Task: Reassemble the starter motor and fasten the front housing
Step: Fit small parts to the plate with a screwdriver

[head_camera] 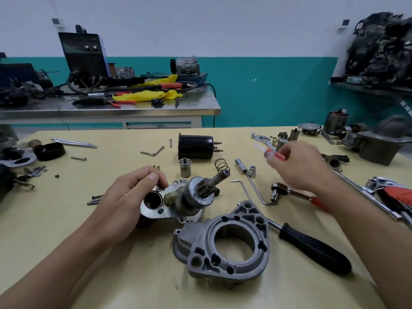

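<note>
Our left hand grips the left end of the half-built starter motor, with the fingers curled round its body and the thumb lying on top near the plate. It keeps the unit steady on the tabletop. The pinion shaft points up and to the right, bare, with no cover over it. Just in front of the motor lies the front housing, flat on the tabletop with its big opening facing up; it is near the motor but not yet joined to it. More to the right, our right hand is raised above the tabletop and pinches a small red tool, probably a little screwdriver, though it is blurred and we cannot tell the tip. Below this hand rests a ratchet with a socket. We judge that we are at the step before closing: the inner parts are being checked or adjusted with the tool. The next move, we think, asks us to slide the housing over the shaft, line up the bolt holes, and only then fasten it.
</note>
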### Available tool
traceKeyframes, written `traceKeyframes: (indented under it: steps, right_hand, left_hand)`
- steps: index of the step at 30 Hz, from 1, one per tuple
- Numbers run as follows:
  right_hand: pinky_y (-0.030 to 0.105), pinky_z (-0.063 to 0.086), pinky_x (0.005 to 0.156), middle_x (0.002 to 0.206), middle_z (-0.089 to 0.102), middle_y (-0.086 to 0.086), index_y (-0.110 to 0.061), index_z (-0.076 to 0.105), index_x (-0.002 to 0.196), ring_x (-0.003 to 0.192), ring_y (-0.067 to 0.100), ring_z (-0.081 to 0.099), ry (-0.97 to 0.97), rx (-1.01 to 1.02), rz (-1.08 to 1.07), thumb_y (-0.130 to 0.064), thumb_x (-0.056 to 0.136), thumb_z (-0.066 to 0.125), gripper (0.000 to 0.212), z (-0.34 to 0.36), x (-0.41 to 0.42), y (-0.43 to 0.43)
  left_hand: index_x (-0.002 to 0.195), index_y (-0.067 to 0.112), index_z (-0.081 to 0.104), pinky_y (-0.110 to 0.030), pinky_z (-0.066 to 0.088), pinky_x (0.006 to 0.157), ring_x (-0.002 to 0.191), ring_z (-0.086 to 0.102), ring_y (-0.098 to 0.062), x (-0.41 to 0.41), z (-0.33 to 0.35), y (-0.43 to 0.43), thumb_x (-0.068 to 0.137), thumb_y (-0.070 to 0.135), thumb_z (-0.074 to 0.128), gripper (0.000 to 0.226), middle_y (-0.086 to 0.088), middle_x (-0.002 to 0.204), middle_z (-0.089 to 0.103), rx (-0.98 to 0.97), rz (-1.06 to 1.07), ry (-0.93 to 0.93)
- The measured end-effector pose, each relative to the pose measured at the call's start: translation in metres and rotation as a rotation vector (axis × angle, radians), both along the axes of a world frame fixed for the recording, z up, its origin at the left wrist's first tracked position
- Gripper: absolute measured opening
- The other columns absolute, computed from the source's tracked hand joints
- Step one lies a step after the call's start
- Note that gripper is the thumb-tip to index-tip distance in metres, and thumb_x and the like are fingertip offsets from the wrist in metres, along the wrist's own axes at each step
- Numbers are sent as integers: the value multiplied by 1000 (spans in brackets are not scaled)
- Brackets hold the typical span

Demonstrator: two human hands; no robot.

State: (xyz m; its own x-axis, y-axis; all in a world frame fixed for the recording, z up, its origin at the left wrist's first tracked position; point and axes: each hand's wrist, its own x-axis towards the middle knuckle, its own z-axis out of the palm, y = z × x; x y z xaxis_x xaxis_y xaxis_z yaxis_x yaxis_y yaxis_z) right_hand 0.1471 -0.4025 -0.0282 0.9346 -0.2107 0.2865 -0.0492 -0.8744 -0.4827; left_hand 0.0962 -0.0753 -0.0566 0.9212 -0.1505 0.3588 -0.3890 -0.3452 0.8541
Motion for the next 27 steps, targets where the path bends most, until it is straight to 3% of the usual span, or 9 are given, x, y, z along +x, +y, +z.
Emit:
traceKeyframes:
  steps: [3, 4, 6, 9, 12, 16, 21, 27]
  right_hand:
    - [20, 48, 67, 87, 67, -15, -29, 64, 93, 80, 6, 64, -377, 185, 256, -33, 91, 72, 9, 26, -21, 16]
    - [20, 52, 72, 93, 68, -16, -33, 66, 99, 86, 7, 67, -426, 266, 409, -28, 90, 74, 13, 32, -30, 27]
    - [27, 58, 75, 104, 69, -10, -29, 68, 111, 96, 11, 68, -406, 372, 684, -19, 89, 76, 26, 35, -45, 48]
    - [25, 57, 81, 113, 64, -14, -23, 68, 120, 105, 12, 65, -240, 330, 895, -16, 90, 72, 31, 30, -60, 73]
    - [21, 51, 86, 113, 62, -20, -26, 67, 123, 108, 8, 62, -153, 229, 913, -21, 92, 69, 32, 24, -62, 81]
    - [39, 57, 81, 104, 68, -11, -33, 65, 117, 97, 16, 66, -128, 288, 881, -19, 92, 72, 30, 24, -62, 82]
    - [46, 56, 77, 100, 69, -8, -33, 64, 113, 82, 33, 66, -110, 260, 866, -21, 92, 72, 26, 25, -64, 88]
    - [35, 57, 83, 100, 68, -14, -29, 66, 117, 92, 11, 68, -92, 233, 841, -19, 92, 71, 27, 24, -62, 94]
  left_hand:
    - [79, 24, 68, -30, 46, 66, 71, 61, -12, -2, 0, -4, 95, 55, 33, 48, 2, 76, 67, -39, 52, -8]
    - [80, 25, 69, -27, 49, 63, 69, 64, -14, -3, 0, -6, 94, 59, 31, 53, -1, 76, 70, -58, 66, -2]
    - [80, 26, 70, -29, 51, 59, 69, 68, -21, -4, 2, -9, 93, 64, 27, 58, -6, 76, 72, -75, 92, 8]
    - [79, 26, 70, -33, 50, 58, 68, 68, -25, -5, 3, -13, 98, 64, 27, 61, -8, 76, 72, -96, 122, -6]
    - [78, 26, 71, -35, 49, 61, 69, 67, -26, -5, 2, -15, 94, 66, 27, 61, -7, 74, 72, -95, 146, -24]
    - [79, 29, 70, -39, 51, 67, 69, 68, -16, -5, 0, -14, 92, 68, 24, 62, -2, 75, 73, -66, 171, -29]
    - [80, 30, 70, -51, 52, 75, 73, 67, -21, -4, 0, -15, 92, 68, 23, 62, -4, 76, 72, -44, 188, -34]
    - [79, 29, 71, -58, 51, 80, 78, 66, -30, -4, 0, -14, 90, 72, 23, 65, -9, 76, 71, -31, 201, -36]
